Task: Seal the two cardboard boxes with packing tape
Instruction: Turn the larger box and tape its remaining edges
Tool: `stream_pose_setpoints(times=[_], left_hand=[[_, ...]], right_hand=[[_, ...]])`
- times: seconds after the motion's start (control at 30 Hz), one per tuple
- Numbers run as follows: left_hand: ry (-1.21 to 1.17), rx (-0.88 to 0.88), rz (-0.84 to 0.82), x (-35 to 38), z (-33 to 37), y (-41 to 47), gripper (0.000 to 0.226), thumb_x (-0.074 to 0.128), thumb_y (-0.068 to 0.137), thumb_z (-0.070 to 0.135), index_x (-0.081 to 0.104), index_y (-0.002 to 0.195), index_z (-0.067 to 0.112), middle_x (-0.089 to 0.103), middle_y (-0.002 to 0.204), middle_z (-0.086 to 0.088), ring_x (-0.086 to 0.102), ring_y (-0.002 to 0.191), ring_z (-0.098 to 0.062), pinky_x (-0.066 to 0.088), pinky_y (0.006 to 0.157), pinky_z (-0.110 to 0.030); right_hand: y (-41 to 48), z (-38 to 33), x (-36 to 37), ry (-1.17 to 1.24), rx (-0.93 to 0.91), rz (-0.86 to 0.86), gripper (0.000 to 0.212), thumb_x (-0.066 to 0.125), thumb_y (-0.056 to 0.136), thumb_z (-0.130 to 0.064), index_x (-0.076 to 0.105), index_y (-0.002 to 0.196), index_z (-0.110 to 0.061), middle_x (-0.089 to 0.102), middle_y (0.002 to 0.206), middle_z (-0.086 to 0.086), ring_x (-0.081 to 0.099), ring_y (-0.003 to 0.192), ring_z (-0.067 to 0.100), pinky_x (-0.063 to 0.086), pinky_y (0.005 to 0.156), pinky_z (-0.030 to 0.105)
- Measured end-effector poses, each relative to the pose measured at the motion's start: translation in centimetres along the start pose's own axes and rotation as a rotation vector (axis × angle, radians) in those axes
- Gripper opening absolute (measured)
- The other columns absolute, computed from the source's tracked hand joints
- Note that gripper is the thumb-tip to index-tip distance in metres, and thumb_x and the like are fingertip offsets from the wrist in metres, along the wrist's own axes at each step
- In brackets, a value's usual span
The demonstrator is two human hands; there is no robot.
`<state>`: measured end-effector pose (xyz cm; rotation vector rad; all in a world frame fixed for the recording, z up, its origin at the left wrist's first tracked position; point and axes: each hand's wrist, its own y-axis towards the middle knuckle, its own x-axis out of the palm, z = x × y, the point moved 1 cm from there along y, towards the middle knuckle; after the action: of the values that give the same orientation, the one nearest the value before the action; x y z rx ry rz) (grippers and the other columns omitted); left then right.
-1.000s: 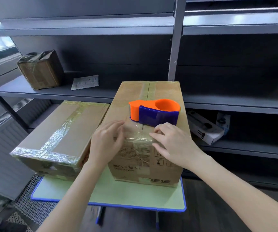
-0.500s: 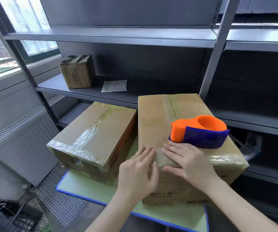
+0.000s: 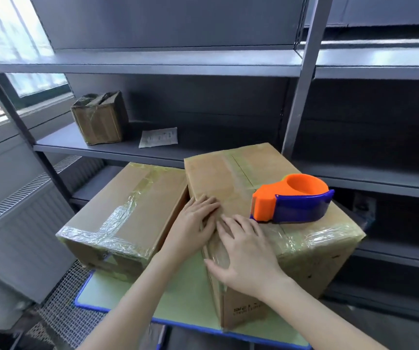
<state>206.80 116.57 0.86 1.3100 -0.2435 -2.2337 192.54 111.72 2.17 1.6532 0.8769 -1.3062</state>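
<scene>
Two cardboard boxes stand side by side on a green table point(image 3: 185, 294). The lower left box point(image 3: 130, 215) carries clear tape along its top seam and front edge. The taller right box point(image 3: 312, 251) has tape over its top seam and near edge. An orange and blue tape dispenser point(image 3: 291, 202) rests on top of the right box. My left hand point(image 3: 195, 223) lies flat on the near left corner of the right box. My right hand point(image 3: 243, 251) presses flat over the taped corner just beside it, fingers straight.
Grey metal shelving point(image 3: 168, 64) rises behind the table. On a shelf sit a small taped box point(image 3: 100, 120) and a paper slip point(image 3: 159, 137). A radiator point(image 3: 19, 223) and a window point(image 3: 14, 46) are at the left. Wire mesh point(image 3: 59, 306) lies on the floor.
The view has swung round to the left of the right box. Both hands have slid from the front edge of the right box to its near left corner and still press flat.
</scene>
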Motion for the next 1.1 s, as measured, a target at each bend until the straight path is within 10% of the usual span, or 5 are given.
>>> stream_pose_setpoints(times=[0.27,0.47,0.63,0.83,1.1], left_hand=[[0.092,0.046,0.14,-0.6,-0.7,1.3,0.016,0.061,0.082,0.001,0.073,0.091,0.008,0.069,0.095,-0.003,0.06,0.092,-0.025,0.045,0.085,-0.036],[0.239,-0.153,-0.04,-0.3,-2.5,4.2,0.037,0.05,0.091,0.031,0.057,0.126,0.022,0.048,0.138,-0.003,0.038,0.129,-0.026,0.025,0.109,-0.041],[0.383,-0.332,-0.23,0.0,-3.9,5.5,0.054,0.036,0.092,0.054,0.034,0.142,0.034,0.023,0.155,-0.003,0.02,0.141,-0.028,0.012,0.112,-0.052],[0.423,-0.383,-0.22,-0.3,-2.8,4.3,0.057,0.032,0.091,0.061,0.035,0.142,0.036,0.029,0.152,-0.001,0.031,0.131,-0.032,0.024,0.107,-0.046],[0.728,-0.442,-0.092,-1.1,3.3,-1.9,0.045,0.033,0.093,0.056,0.056,0.114,0.024,0.053,0.105,-0.01,0.055,0.092,-0.03,0.044,0.074,-0.033]], right_hand=[[-2.9,2.0,-1.6,0.081,-0.179,-0.11,0.074,0.053,0.078,-0.047,0.033,0.144,-0.019,0.023,0.152,-0.012,0.018,0.136,0.005,0.006,0.109,0.019],[-8.3,6.9,-5.4,0.133,-0.212,-0.308,0.075,0.048,0.078,-0.032,0.017,0.146,-0.035,0.008,0.148,-0.031,-0.006,0.129,-0.02,-0.01,0.101,0.001],[-8.0,5.3,-4.0,-0.067,-0.048,-0.134,0.066,0.042,0.09,-0.05,0.019,0.146,-0.023,0.022,0.143,-0.004,0.019,0.134,0.018,0.014,0.111,0.027],[-7.3,5.8,-3.5,-0.159,-0.124,-0.061,0.061,0.066,0.072,-0.059,0.06,0.123,-0.027,0.06,0.117,-0.003,0.058,0.106,0.018,0.049,0.089,0.035],[-6.7,11.5,-5.0,-0.223,0.026,-0.247,0.079,0.053,0.09,-0.017,0.002,0.148,-0.035,0.001,0.157,-0.01,0.005,0.143,0.012,0.008,0.116,0.033]])
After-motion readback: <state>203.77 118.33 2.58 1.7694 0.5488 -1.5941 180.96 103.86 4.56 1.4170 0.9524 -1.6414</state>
